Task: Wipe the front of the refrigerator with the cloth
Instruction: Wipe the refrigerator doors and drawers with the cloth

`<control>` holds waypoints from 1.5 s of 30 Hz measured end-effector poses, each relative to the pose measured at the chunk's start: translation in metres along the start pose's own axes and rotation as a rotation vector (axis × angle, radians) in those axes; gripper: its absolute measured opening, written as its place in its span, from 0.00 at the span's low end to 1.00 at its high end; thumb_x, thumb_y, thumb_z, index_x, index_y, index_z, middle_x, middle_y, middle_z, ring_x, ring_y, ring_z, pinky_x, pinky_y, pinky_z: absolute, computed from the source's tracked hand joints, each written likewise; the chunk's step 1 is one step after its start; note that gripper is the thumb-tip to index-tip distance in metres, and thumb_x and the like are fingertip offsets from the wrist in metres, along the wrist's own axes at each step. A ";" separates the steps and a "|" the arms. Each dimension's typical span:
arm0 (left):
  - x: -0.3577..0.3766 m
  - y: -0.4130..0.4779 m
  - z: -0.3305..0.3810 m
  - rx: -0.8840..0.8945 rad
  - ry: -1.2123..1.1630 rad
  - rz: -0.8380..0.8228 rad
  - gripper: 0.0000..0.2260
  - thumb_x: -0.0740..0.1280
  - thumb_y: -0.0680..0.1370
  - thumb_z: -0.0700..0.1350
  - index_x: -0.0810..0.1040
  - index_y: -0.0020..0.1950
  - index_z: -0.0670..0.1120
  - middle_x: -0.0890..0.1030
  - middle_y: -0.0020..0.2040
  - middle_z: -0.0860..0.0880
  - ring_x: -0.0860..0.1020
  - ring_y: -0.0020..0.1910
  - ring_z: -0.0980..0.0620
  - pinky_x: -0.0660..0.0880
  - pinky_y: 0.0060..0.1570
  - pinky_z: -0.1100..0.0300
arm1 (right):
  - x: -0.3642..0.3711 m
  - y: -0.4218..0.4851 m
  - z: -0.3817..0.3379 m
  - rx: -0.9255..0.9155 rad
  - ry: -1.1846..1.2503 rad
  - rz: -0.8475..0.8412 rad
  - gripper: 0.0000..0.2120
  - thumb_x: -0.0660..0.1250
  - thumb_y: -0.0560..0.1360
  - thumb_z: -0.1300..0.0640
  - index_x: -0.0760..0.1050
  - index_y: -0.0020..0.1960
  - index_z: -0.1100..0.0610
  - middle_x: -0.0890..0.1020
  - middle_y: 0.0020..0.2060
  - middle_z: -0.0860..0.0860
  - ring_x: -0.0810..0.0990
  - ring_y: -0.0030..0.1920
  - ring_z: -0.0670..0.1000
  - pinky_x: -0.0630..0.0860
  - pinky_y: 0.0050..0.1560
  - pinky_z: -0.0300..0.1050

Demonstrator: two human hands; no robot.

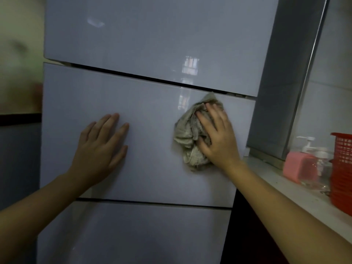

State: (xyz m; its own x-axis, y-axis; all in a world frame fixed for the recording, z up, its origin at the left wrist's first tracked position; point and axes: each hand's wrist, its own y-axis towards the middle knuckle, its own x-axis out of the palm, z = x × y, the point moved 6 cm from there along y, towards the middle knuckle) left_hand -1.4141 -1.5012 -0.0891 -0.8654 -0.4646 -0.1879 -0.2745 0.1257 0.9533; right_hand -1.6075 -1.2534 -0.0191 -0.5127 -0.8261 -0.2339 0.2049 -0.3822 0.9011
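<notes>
**Right hand** (217, 138): fingers spread and nearly straight, palm pressing a bunched grey cloth (187, 134) against the middle door (148, 159) of the refrigerator (152, 40). It sits near that door's upper right corner, just below the seam. Nothing is gripped; pressure alone holds the cloth.

**Left hand** (101, 147): open, palm flat on the same door, well apart from the cloth, holding nothing.

**Risks (judged):**
- The cloth is wadded, so on a slick panel it may slide out from under the palm and drop.
- A wad probably leaves unwiped strips.
- Its top corner touches the seam and could snag there.
- A wide rightward sweep may bring the forearm against items on the ledge (282, 189).

**Surface:** glossy pale grey panels, three in view, showing bright reflections.

**Room:** dim. The ledge at right carries a pink container (297, 166), a pump bottle (308, 144) and a red basket (342, 174).
</notes>
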 end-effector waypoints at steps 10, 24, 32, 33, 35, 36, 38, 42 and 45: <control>-0.016 0.072 -0.042 -0.107 -0.056 -0.038 0.26 0.56 0.82 0.54 0.69 0.76 0.41 0.63 0.79 0.36 0.65 0.76 0.34 0.59 0.75 0.40 | -0.031 0.081 0.039 0.345 0.031 0.192 0.30 0.64 0.76 0.59 0.66 0.78 0.61 0.63 0.79 0.61 0.57 0.81 0.63 0.56 0.82 0.60; -0.044 0.167 -0.052 -0.048 -0.104 -0.241 0.26 0.59 0.82 0.51 0.68 0.77 0.40 0.61 0.79 0.34 0.62 0.78 0.34 0.62 0.74 0.33 | -0.023 0.169 0.026 -0.326 0.041 -0.130 0.26 0.69 0.76 0.56 0.74 0.74 0.59 0.71 0.75 0.59 0.67 0.77 0.60 0.59 0.81 0.59; -0.080 0.343 -0.060 0.026 -0.123 -0.184 0.24 0.61 0.81 0.50 0.73 0.73 0.39 0.66 0.77 0.34 0.67 0.76 0.35 0.62 0.74 0.38 | -0.088 0.320 0.135 -0.294 0.010 -0.150 0.29 0.69 0.77 0.54 0.71 0.76 0.59 0.69 0.76 0.60 0.65 0.78 0.62 0.59 0.81 0.61; -0.084 0.369 -0.065 0.024 -0.122 -0.188 0.24 0.61 0.81 0.50 0.72 0.74 0.39 0.66 0.77 0.35 0.67 0.76 0.35 0.62 0.74 0.38 | -0.096 0.347 0.147 -0.290 0.011 -0.143 0.28 0.69 0.77 0.54 0.71 0.76 0.59 0.69 0.76 0.61 0.65 0.78 0.62 0.59 0.80 0.62; -0.093 0.419 -0.077 0.006 -0.117 -0.190 0.24 0.60 0.81 0.51 0.72 0.74 0.39 0.65 0.78 0.35 0.66 0.76 0.35 0.62 0.74 0.37 | -0.111 0.400 0.169 -0.301 0.012 -0.133 0.29 0.69 0.77 0.53 0.71 0.76 0.60 0.69 0.76 0.61 0.65 0.78 0.62 0.59 0.80 0.62; -0.096 0.441 -0.082 -0.003 -0.105 -0.187 0.24 0.60 0.81 0.51 0.72 0.74 0.39 0.65 0.78 0.35 0.67 0.76 0.35 0.63 0.74 0.37 | -0.117 0.425 0.178 -0.316 0.010 -0.132 0.29 0.69 0.77 0.53 0.71 0.76 0.59 0.69 0.76 0.61 0.65 0.78 0.62 0.59 0.80 0.62; -0.104 0.477 -0.091 -0.027 -0.080 -0.178 0.24 0.60 0.81 0.51 0.72 0.74 0.40 0.65 0.78 0.35 0.66 0.76 0.35 0.62 0.74 0.38 | -0.127 0.468 0.191 -0.352 0.005 -0.130 0.30 0.69 0.76 0.52 0.70 0.76 0.59 0.69 0.76 0.61 0.65 0.78 0.62 0.59 0.81 0.61; -0.113 0.527 -0.107 -0.080 -0.075 -0.172 0.26 0.58 0.82 0.53 0.70 0.76 0.40 0.64 0.79 0.36 0.64 0.78 0.35 0.61 0.75 0.38 | -0.132 0.512 0.198 -0.387 0.011 -0.126 0.31 0.69 0.76 0.52 0.70 0.77 0.59 0.69 0.77 0.61 0.64 0.78 0.62 0.56 0.82 0.59; -0.114 0.541 -0.110 -0.103 -0.072 -0.169 0.26 0.57 0.82 0.53 0.69 0.76 0.41 0.63 0.79 0.36 0.63 0.78 0.35 0.62 0.75 0.38 | -0.127 0.502 0.190 -0.383 0.022 -0.130 0.30 0.69 0.76 0.52 0.70 0.76 0.59 0.69 0.77 0.61 0.64 0.78 0.62 0.56 0.82 0.59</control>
State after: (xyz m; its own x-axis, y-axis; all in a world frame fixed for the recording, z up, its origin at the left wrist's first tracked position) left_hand -1.4179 -1.4771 0.4743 -0.8393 -0.4074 -0.3599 -0.3772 -0.0404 0.9253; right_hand -1.5980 -1.2612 0.5321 -0.5377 -0.7679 -0.3481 0.4374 -0.6070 0.6635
